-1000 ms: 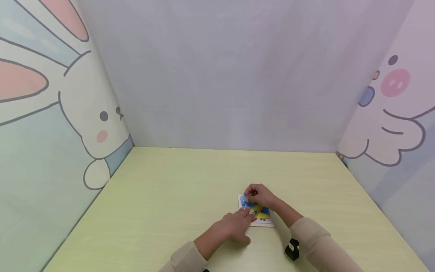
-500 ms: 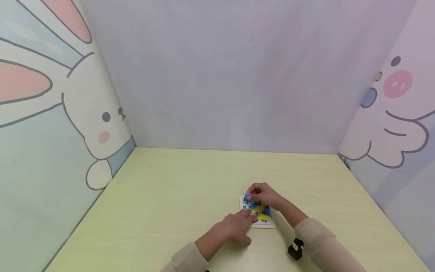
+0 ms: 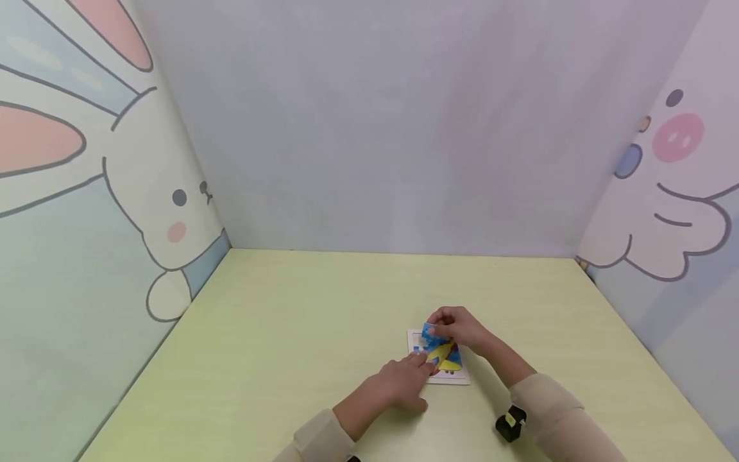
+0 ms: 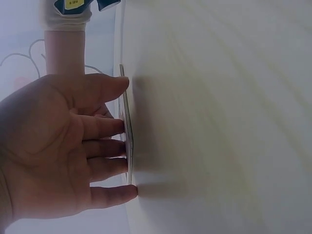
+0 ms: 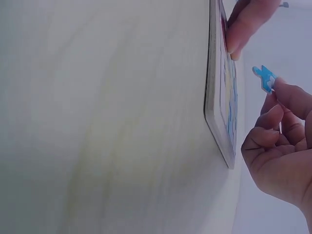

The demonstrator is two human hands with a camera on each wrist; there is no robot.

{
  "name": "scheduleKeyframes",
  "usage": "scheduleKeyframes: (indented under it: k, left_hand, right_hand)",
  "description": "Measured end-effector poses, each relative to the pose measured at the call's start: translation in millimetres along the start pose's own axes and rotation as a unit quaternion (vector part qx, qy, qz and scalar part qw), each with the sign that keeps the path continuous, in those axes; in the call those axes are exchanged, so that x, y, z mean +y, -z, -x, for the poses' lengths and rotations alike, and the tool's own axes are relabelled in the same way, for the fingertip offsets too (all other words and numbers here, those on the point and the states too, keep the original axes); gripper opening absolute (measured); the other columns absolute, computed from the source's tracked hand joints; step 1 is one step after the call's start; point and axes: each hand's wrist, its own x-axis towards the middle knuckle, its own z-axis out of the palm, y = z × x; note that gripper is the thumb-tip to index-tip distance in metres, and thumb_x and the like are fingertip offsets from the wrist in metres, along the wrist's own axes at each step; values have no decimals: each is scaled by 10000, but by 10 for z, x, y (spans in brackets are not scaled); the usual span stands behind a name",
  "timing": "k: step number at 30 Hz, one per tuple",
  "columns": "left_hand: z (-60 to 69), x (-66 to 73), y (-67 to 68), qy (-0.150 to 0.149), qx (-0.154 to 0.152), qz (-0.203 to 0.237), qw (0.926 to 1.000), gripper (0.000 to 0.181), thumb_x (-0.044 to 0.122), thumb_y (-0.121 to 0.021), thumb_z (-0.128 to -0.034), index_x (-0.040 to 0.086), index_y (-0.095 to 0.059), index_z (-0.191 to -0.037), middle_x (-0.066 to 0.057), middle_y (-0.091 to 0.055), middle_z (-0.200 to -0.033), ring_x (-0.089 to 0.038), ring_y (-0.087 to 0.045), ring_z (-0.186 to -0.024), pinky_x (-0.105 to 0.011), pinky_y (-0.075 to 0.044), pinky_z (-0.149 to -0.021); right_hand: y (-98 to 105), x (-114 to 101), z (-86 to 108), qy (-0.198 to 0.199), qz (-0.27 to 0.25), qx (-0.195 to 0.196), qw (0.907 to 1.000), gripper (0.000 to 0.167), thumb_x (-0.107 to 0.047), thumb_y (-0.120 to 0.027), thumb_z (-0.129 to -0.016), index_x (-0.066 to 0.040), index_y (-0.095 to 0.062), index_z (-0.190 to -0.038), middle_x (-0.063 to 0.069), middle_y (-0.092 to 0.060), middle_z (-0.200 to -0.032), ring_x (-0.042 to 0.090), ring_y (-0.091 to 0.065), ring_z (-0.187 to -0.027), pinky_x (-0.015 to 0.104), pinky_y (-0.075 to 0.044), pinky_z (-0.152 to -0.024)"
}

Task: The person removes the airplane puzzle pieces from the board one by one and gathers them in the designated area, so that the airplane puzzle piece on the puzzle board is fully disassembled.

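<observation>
- Blue puzzle piece (image 5: 265,76) moved a bit up + right w/ our R hand (image 3: 460,328) vs prev frame; L hand (image 3: 402,383) approx same spot.
- Piece loc: in air over far part of puzzle board (image 3: 452,380), clear of its face per R wrist view. Board's on table (image 3: 288,340).
- R grip: thumb + fingertip almost together, pinching piece by one end; we can't tell any other hold.
- L grip: none, fingers straight + spread, tips on board's near-L part.
- Risk: pinch covers little of piece, so it could twist or slip and we'd drop it. If L pressure eases, board may slide; R fingers brushing other pcs could shift them.
- Pose: R forearm in from near R, angled fwd-L, hand raised over board. L forearm angled fwd-R, hand low, palm down, thumb apart.
</observation>
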Motion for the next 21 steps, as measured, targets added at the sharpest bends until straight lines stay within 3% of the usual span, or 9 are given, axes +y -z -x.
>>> scheduleKeyframes:
  k: [7,21]
  left_hand:
    - [0,23,19,60,18,123,9999,671,351,-709,-763,192,-462,-1366,21,-365,-1434,-137,-307,-1316,-399,-417,-907]
    - [14,29,29,72,48,134,9999,670,344,-702,-765,180,-462,-1368,28,-365,-1434,-125,-305,-1314,-390,-407,-918]
  right_hand:
    - [204,109,129,-56,-53,218,9997,244,-180,-695,-843,8,-622,-981,59,-586,-784,194,-471,-630,254,-391,-516]
    - [581,311,190,-289,-79,640,9975,239,-154,-641,-884,46,-614,-1013,75,-565,-783,213,-459,-634,293,-388,-532]
